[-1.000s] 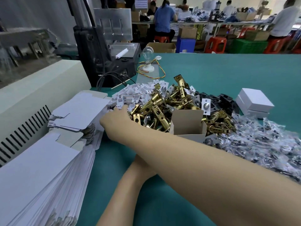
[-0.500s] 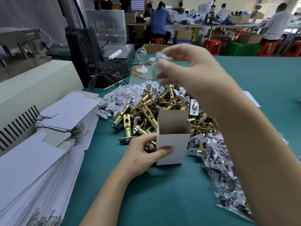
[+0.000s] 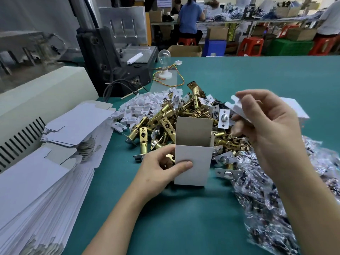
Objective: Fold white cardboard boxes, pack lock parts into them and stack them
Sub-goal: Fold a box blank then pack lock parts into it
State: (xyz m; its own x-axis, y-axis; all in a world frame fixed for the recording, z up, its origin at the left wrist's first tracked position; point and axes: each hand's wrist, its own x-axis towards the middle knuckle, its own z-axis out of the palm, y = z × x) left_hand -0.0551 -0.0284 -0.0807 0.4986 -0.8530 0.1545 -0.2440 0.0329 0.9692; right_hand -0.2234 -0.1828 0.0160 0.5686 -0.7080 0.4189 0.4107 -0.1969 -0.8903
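Observation:
An open white cardboard box (image 3: 193, 162) stands upright on the green table (image 3: 184, 218), its top flap raised. My left hand (image 3: 161, 170) grips its left side, thumb across the front. My right hand (image 3: 266, 129) hovers above and to the right of the box, holding a small white cardboard insert (image 3: 234, 105) between its fingers. Behind the box lies a heap of brass latch parts (image 3: 165, 122) and silver plates (image 3: 223, 117). A pile of small white inserts (image 3: 141, 107) sits behind the brass heap. A closed white box (image 3: 296, 107) peeks out behind my right hand.
A tall stack of flat white box blanks (image 3: 46, 172) fills the left. A beige machine (image 3: 36, 100) and a dark machine (image 3: 114, 57) stand behind it. Clear bags of parts (image 3: 276, 190) spread at the right. A bulb (image 3: 164, 56) with wires stands beyond. People work at far tables.
My right hand has come down from high over the pile to beside the box's open top, still holding the white insert. The left hand keeps holding the box.

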